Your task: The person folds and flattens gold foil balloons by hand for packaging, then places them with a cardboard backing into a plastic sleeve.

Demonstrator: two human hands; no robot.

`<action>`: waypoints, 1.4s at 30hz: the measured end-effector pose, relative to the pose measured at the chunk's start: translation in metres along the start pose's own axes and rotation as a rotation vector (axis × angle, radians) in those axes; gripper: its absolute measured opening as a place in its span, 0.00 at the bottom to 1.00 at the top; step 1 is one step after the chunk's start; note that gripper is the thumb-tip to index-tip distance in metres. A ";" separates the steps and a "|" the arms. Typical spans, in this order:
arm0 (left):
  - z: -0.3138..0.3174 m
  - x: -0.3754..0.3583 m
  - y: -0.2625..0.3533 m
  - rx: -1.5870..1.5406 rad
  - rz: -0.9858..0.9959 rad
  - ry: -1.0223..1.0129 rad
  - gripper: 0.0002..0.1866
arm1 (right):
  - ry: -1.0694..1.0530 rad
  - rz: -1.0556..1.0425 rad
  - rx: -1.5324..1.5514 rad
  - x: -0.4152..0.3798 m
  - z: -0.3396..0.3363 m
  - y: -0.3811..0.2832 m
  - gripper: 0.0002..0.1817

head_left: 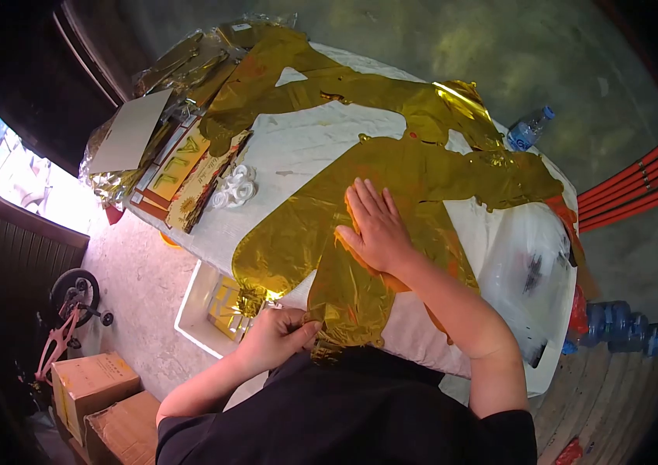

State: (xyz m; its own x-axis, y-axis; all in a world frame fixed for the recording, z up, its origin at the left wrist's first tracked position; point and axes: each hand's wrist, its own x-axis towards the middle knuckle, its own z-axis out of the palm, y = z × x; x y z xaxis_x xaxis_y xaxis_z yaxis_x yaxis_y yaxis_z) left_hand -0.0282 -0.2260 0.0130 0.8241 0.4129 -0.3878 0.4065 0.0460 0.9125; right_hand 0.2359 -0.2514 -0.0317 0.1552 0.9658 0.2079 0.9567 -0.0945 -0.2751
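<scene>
A large, flat gold foil sheet (391, 163), shaped like an uninflated foil balloon, lies spread over the white-covered table (309, 128). My right hand (379, 231) rests flat on its middle, fingers stretched out and thumb apart. At the near edge, my left hand (281, 339) pinches the crinkled border of the foil between thumb and fingers. More gold foil (298, 93) stretches across the far side of the table. Under my right palm, the shiny surface shows an orange tint.
White ribbon rolls (233, 187) sit beside printed packets (181, 182) at left. A plastic bottle (529, 129) stands at the far right edge, and clear plastic bags (526, 263) lie nearer. A white foam box (197, 314) with gold pieces is below left, near cardboard boxes (96, 387).
</scene>
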 end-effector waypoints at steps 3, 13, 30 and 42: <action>-0.007 -0.005 0.006 0.114 -0.066 -0.115 0.14 | 0.016 0.000 -0.002 0.000 0.001 0.002 0.37; -0.061 0.016 0.069 0.207 0.235 -0.073 0.12 | 0.011 0.010 0.030 0.000 -0.003 -0.002 0.37; -0.065 0.152 0.070 0.769 0.681 0.101 0.06 | 0.048 0.011 0.044 -0.001 0.000 -0.001 0.36; 0.000 0.301 0.090 0.654 0.866 -0.095 0.11 | 0.113 -0.041 0.054 0.002 0.003 -0.004 0.36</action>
State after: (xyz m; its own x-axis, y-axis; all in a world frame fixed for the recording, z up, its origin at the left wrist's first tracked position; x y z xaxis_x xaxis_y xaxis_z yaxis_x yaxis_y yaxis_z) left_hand 0.2565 -0.0972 -0.0217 0.9476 -0.0009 0.3194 -0.2186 -0.7311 0.6464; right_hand 0.2318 -0.2484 -0.0326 0.1457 0.9350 0.3234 0.9488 -0.0395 -0.3134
